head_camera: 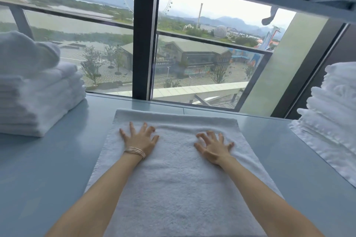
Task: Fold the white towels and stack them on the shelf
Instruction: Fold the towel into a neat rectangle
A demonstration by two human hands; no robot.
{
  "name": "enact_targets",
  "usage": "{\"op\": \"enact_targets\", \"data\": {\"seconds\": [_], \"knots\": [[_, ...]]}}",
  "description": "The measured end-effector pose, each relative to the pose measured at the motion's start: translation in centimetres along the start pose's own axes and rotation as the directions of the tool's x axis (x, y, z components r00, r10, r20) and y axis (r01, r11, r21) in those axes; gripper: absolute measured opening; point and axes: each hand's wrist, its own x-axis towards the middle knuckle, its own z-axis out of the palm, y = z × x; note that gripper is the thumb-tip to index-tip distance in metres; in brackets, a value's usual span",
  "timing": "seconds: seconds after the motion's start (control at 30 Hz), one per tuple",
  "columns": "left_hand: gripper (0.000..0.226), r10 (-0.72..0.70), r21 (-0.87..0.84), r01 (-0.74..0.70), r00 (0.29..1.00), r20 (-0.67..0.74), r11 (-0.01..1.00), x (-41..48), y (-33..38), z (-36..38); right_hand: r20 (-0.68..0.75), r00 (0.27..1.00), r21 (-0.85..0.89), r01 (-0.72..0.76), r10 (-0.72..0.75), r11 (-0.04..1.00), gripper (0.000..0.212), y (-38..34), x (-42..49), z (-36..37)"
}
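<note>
White towel (173,179) spread flat on counter (48,169).
Pressed by left grip (139,138) and right grip (213,147), both splayed, clutching nothing; folded stack (38,98) at 9 o'clock.

The flat white terry-cloth towel (179,179) looks nubbly and matt; the pale blue-grey tabletop (48,163) is smooth, faintly glossy.

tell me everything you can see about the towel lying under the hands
The white towel is thick terry cloth with a flat hemmed border along its far and left edges. It lies spread flat, lengthwise away from the person, on the pale blue surface. The left hand and right hand press on its far half with fingers spread.
</note>
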Motion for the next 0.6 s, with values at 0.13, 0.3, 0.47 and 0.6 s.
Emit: {"op": "enact_targets", "data": {"seconds": [0.13, 0.3, 0.47, 0.6], "knots": [[0.028, 0.184, 0.066, -0.173, 0.943, -0.277, 0.983, -0.7, -0.5, -0.1, -0.29, 0.942, -0.042, 0.162, -0.167, 0.986, 0.055, 0.0, 0.6, -0.1], [0.029, -0.005, -0.06, -0.011, 0.965, -0.263, 0.998, -1.4, -1.0, -0.5, -0.095, 0.983, 0.024, 0.159, -0.156, 0.987, 0.053, 0.7, 1.5, 0.1], [0.058, -0.075, 0.095, 0.073, 0.997, 0.015, 0.993, -1.1, -0.8, -0.4, 0.179, 0.97, -0.1, 0.188, -0.168, 0.977, 0.052, 0.8, 3.0, -1.0], [0.061, -0.084, 0.149, 0.074, 0.995, 0.061, 0.986, -0.9, -0.8, -0.5, 0.172, 0.976, -0.134, 0.155, -0.131, 0.979, 0.054, 0.5, 4.3, -1.9]]}}
